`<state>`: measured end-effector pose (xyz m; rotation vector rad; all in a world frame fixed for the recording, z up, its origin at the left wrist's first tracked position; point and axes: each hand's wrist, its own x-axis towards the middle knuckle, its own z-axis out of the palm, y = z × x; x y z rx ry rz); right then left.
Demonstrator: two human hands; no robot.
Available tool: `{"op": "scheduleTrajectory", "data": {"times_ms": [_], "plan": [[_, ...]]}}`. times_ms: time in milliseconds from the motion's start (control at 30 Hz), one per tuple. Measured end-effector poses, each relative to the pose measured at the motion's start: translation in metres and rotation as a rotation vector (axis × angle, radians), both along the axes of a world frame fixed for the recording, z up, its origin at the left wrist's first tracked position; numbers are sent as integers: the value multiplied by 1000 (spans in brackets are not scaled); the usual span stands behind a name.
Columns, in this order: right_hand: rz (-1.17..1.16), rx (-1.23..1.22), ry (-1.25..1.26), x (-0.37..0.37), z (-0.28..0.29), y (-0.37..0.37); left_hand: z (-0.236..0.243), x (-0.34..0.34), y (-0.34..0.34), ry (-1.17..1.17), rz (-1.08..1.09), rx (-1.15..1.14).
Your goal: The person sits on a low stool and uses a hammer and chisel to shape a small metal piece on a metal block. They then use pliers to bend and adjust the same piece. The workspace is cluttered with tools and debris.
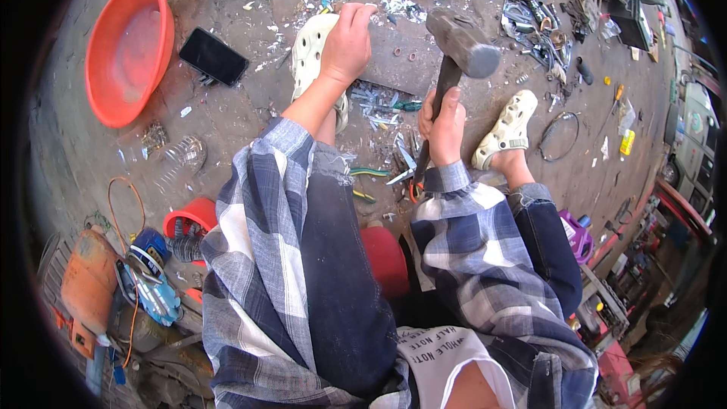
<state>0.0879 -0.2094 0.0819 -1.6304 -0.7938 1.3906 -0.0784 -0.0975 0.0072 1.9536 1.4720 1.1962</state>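
My right hand is wrapped round the dark handle of a sledgehammer, its heavy metal head raised over the right part of a flat metal plate on the ground. Above the plate's far left corner, my left hand is closed, its fingers curled together; what they hold, if anything, is hidden. Two small copper-coloured rings lie on the plate between my hands. Light-coloured shards are scattered along its near edge, beside a green-handled tool. Scissors lie close to my right wrist.
An orange-red basin and a black phone are at the left. Several metal parts spread over the ground at far right. My clogs flank the plate. A red bucket and an orange tank stand near left.
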Motion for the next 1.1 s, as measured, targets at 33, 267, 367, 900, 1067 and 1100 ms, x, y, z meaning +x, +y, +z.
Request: {"op": "scheduleTrajectory", "data": {"times_ms": [33, 267, 367, 900, 1067, 1100], "plan": [[-18, 26, -3, -1, -7, -4, 2, 1, -1, 4, -1, -17], [-70, -393, -127, -3, -70, -20, 1, 2, 6, 23, -3, -6], [-229, -367, 107, 1, -47, -39, 4, 5, -1, 104, -38, -51], [-313, -552, 90, 63, -91, -79, -26, 34, -1, 309, -381, -362], [-258, -573, 36, 57, -87, -79, -41, 37, 1, -157, -238, -732], [-240, -570, 39, 57, -88, -80, -40, 38, 2, -190, -240, -720]]}}
